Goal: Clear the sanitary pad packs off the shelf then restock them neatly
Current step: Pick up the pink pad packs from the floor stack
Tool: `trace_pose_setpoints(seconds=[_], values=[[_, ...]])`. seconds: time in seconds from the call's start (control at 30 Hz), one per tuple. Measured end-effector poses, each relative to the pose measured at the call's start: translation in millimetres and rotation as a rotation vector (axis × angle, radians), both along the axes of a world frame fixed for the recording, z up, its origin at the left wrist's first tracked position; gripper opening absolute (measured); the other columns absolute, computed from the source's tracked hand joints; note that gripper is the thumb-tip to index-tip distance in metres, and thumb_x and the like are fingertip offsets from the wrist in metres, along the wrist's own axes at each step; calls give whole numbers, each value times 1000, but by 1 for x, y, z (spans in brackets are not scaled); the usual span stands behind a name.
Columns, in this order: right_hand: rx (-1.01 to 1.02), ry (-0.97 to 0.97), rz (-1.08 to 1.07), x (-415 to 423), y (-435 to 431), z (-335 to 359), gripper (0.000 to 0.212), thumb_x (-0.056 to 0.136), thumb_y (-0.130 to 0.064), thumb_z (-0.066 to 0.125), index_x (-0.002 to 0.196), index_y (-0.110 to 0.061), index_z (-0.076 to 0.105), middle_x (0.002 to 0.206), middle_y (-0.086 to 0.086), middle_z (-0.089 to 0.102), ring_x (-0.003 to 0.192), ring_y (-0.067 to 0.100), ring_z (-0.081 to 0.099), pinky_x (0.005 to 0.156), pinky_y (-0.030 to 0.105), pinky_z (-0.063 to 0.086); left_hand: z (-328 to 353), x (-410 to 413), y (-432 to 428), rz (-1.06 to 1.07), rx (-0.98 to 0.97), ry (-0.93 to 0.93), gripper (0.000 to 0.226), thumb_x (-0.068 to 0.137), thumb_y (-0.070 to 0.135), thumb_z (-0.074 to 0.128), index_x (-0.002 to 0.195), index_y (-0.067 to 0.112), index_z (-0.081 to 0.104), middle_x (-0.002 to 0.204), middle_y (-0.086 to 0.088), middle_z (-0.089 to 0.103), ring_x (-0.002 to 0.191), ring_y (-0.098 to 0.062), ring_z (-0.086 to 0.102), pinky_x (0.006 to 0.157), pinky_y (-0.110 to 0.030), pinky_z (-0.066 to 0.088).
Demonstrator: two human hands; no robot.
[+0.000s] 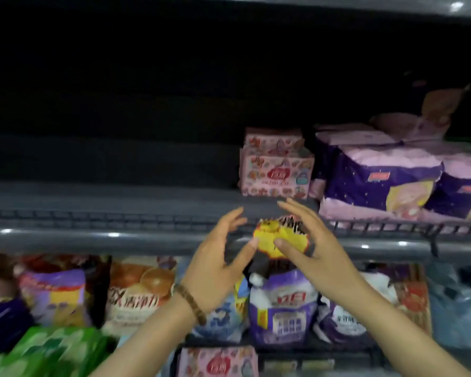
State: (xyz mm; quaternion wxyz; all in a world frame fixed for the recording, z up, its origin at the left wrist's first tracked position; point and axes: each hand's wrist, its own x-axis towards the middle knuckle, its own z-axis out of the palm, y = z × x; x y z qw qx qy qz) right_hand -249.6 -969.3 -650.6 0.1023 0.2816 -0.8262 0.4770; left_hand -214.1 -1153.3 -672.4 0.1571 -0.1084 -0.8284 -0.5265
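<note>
Two pink pad packs [276,172] are set on the shelf [93,235] just above and behind both hands, broad faces outward. A yellow price tag [280,240] is pinched by the right hand [318,257], the nearer one. The left hand [218,257] is spread, its thumb touching the tag.
</note>
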Motion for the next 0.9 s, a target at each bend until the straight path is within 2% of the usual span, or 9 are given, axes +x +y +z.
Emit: trace_pose_setpoints(seconds=[0.17,0.3,0.37,0.43,0.53,0.6,0.67,0.8,0.9], values=[[-53,-346,59,60,-4,-87,45,86,-15,69,121,-34,48,132,-15,49,123,-7,45,100,13,37,-95,54,-8,64,-73,-228,55,90,45,54,138,34,30,126,24,45,114,4,47,87,-1,35],[141,-844,-19,68,-5,-178,52,85,-26,71,130,-22,47,130,-3,50,122,11,51,92,21,42,-178,69,-26,52,-89,-600,75,85,61,48,144,21,27,144,2,40,131,-20,42,106,-35,39],[165,-975,-77,67,-6,-210,62,82,-35,73,134,-12,48,133,3,53,123,20,52,95,29,44,-212,66,-32,104,-207,-686,85,83,69,44,147,16,25,147,-3,38,133,-26,40,109,-41,35],[128,-1056,-150,66,-11,-233,62,81,-35,75,131,-7,52,131,8,55,121,26,54,96,37,46,-235,60,-34,192,-229,-791,85,84,70,39,143,9,33,134,-20,52,120,-37,52,101,-44,43],[27,-1172,-231,63,-19,-260,89,65,-57,80,134,-10,49,136,6,54,119,22,56,88,37,52,-265,49,-37,303,-171,-904,73,93,54,41,124,-11,48,108,-25,64,97,-35,61,85,-38,45],[-44,-1288,-253,66,-27,-263,77,77,-51,73,138,-11,44,133,4,52,121,23,52,85,31,45,-287,46,-40,371,-159,-953,70,93,49,46,123,-14,47,117,-27,59,107,-35,57,94,-37,40],[-149,-1388,-221,69,-32,-267,52,87,-40,65,130,-14,52,118,0,60,105,18,57,81,28,41,-304,47,-41,430,-81,-974,78,89,48,54,126,-20,41,122,-32,55,113,-41,54,95,-44,44],[-252,-1433,-190,72,-38,-270,32,90,-36,62,116,-18,62,97,-2,70,83,9,63,63,25,43,-328,46,-44,439,-109,-986,86,82,59,55,120,-18,46,118,-33,56,109,-42,55,89,-48,49],[-280,-1419,-219,78,-29,-270,24,89,-33,64,108,-19,66,88,-3,74,79,10,68,64,25,48,-295,50,-36,403,-93,-920,93,69,79,48,104,-7,56,105,-25,62,99,-35,61,87,-45,51]])
